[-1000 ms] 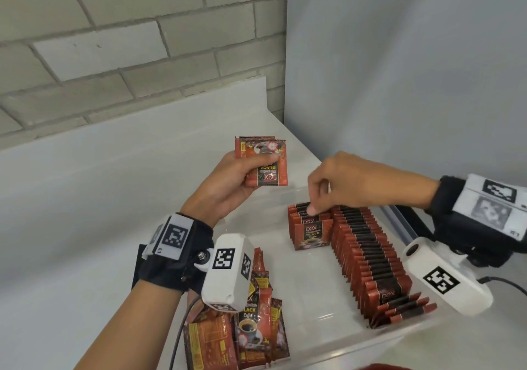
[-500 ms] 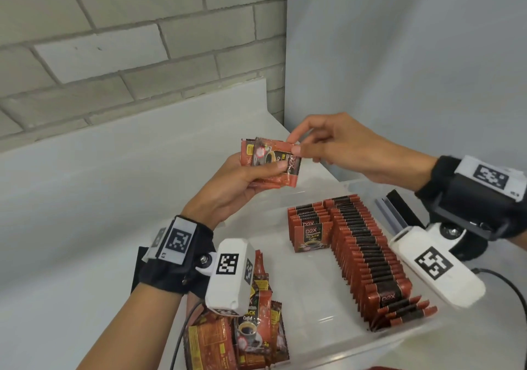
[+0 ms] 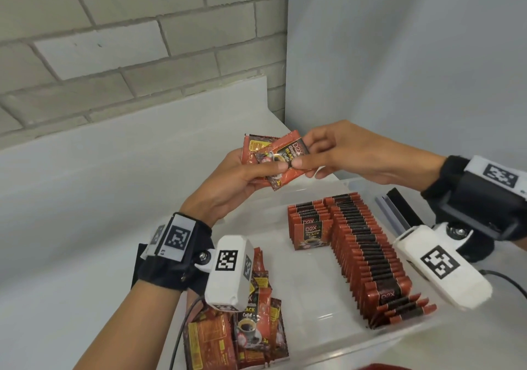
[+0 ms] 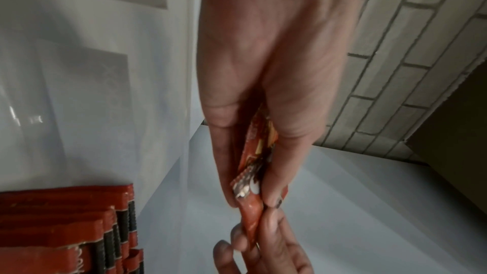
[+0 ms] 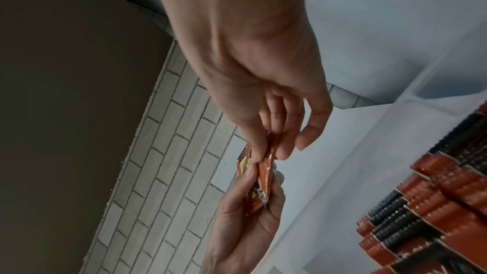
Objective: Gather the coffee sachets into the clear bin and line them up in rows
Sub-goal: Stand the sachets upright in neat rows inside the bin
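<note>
White counter (image 3: 85, 198) under brick wall (image 3: 114, 41); both hands' fingers (image 3: 302, 164) pinching sachets (image 3: 285, 160).

The front sachet (image 3: 288, 162) of the few in my left hand (image 3: 228, 187) is red-orange with a coffee-cup picture and "D2X Black Coffee" lettering, tilted, and my right hand (image 3: 350, 155) pinches its edge. A second sachet (image 3: 252, 147) sits behind it, back side showing. Inside the clear bin (image 3: 313, 284), a long row (image 3: 368, 252) of sachets stands on edge along the right side, with a short row (image 3: 309, 224) just beside it at the far end, front faces toward me. A loose pile (image 3: 242, 332) of sachets lies flat and overlapping at the bin's near left corner.
</note>
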Tool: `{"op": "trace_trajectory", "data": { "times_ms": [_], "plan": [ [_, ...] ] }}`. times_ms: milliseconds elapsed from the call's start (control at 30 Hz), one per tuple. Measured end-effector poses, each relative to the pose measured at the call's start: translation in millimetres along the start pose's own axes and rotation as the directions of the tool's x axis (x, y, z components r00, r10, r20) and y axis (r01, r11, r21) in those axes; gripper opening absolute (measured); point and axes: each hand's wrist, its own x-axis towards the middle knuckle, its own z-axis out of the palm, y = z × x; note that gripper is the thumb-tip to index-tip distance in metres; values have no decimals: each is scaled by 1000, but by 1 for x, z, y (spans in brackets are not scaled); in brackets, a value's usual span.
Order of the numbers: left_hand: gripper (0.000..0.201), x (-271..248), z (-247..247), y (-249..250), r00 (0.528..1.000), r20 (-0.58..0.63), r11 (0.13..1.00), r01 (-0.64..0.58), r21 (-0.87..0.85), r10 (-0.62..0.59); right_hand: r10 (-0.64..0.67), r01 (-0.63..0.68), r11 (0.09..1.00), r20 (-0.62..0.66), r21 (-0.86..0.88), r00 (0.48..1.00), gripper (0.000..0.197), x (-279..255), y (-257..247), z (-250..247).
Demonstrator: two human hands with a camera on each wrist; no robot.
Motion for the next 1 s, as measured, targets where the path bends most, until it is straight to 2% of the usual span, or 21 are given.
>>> {"op": "trace_trajectory", "data": {
  "times_ms": [133, 267, 367, 467, 600, 733, 900, 1000],
  "plan": [
    [45, 0, 0, 4, 999, -45, 999, 0, -42, -2, 2, 2, 999, 74, -53, 997, 14, -6, 5, -5],
    [40, 2, -2, 6, 993, -113, 991, 0, -131, -15, 42, 39, 940, 228, -340, 973, 9, -16, 12, -4],
    [40, 2, -1, 6, 992, -126, 992, 5, -130, -21, 33, 131, 766, 243, -629, 969, 12, -18, 18, 8],
    [30, 3, 0, 5, 991, -132, 989, 18, -144, -37, -13, 200, 570, 235, -797, 972, 19, -18, 24, 20],
    [21, 5, -1, 5, 990, -132, 983, 30, -181, -54, 14, 233, 459, 269, -858, 963, 27, -15, 30, 28],
    [15, 5, -1, 4, 991, -124, 980, 22, -197, -47, 62, 227, 359, 265, -905, 962, 44, -15, 26, 32],
    [16, 6, -2, 3, 990, -133, 981, 21, -193, -48, 78, 246, 207, 267, -947, 961, 55, -16, 19, 41],
    [17, 6, -2, 2, 990, -135, 980, 19, -197, -47, 73, 271, 152, 285, -950, 956, 57, -17, 18, 44]
  ]
}}
